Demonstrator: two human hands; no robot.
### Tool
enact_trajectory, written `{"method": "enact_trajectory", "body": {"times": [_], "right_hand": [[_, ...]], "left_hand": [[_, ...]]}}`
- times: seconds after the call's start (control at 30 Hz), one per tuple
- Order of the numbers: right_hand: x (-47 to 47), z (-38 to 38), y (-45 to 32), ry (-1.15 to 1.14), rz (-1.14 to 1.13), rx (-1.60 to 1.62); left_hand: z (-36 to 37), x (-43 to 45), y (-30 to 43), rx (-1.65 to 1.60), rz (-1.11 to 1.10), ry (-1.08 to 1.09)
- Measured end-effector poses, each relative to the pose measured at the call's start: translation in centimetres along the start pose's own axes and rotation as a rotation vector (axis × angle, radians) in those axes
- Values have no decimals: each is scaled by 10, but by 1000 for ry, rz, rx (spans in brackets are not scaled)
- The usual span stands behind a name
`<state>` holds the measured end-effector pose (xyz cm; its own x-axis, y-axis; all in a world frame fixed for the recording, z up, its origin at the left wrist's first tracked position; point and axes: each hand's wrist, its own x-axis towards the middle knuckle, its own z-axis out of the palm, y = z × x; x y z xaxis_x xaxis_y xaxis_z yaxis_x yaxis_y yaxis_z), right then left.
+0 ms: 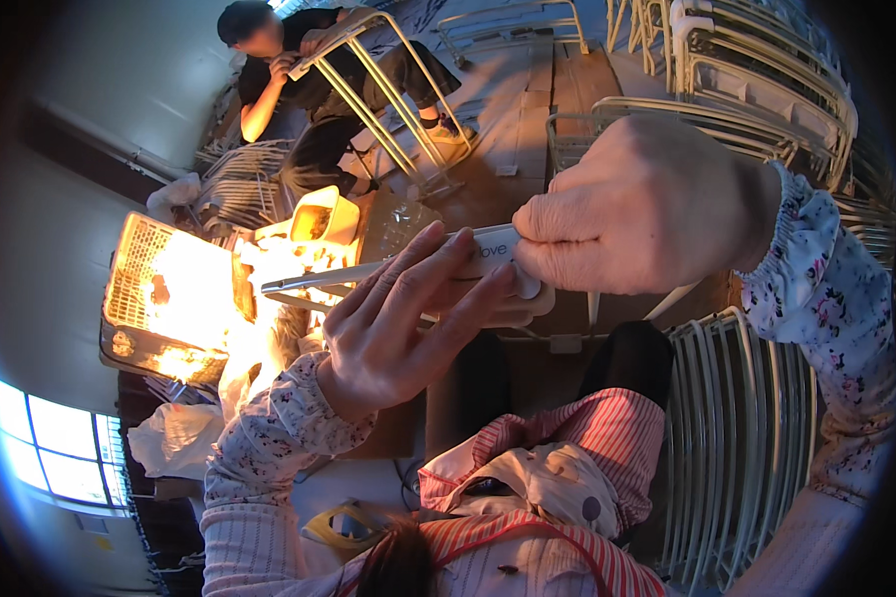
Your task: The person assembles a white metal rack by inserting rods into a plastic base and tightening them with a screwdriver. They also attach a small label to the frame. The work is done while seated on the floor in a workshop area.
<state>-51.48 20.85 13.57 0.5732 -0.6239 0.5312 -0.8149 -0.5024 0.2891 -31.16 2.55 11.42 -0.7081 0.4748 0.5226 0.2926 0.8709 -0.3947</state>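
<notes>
My left hand (411,321) lies with its fingers along a light-coloured metal tube frame (336,274), the fingertips touching a white plastic part (494,245) that bears printed writing. At the right end of that part, my right hand (627,209) pinches with thumb and fingers; what lies between its fingertips is hidden. Just below the pinch, a small round whitish tab (527,286) shows. The frame's shiny tube points to the left, and more pale rounded parts sit under my hands, above my knees.
Brightly lit plastic baskets (131,276) and a small tub (325,216) stand at the left. Stacked white tube frames (761,67) fill the upper right; more (739,448) lean at the lower right. Across from me, a seated person (328,74) holds a similar frame (388,97).
</notes>
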Motion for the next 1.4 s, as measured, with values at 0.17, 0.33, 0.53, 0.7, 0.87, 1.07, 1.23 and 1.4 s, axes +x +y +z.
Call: {"method": "enact_trajectory", "body": {"times": [0.17,0.33,0.53,0.7,0.87,1.07,1.23,1.4], "right_hand": [[3,-12,3,-54,-157,-75],[12,-6,-6,-72,-104,-29],[13,12,-33,-89,248,-77],[-3,19,-60,67,550,82],[-4,38,-64,248,563,30],[5,46,-80,173,584,-188],[1,52,-81,131,583,-174],[1,59,-76,343,549,-143]], "left_hand": [[1,9,6,19,-20,-7],[4,1,1,28,7,13],[3,2,1,-70,-67,6],[9,-5,0,-171,-95,86],[35,-19,-4,-238,-78,284],[34,-18,5,-72,-123,339],[40,-25,0,-139,-151,368],[40,-37,7,-363,-328,417]]}}
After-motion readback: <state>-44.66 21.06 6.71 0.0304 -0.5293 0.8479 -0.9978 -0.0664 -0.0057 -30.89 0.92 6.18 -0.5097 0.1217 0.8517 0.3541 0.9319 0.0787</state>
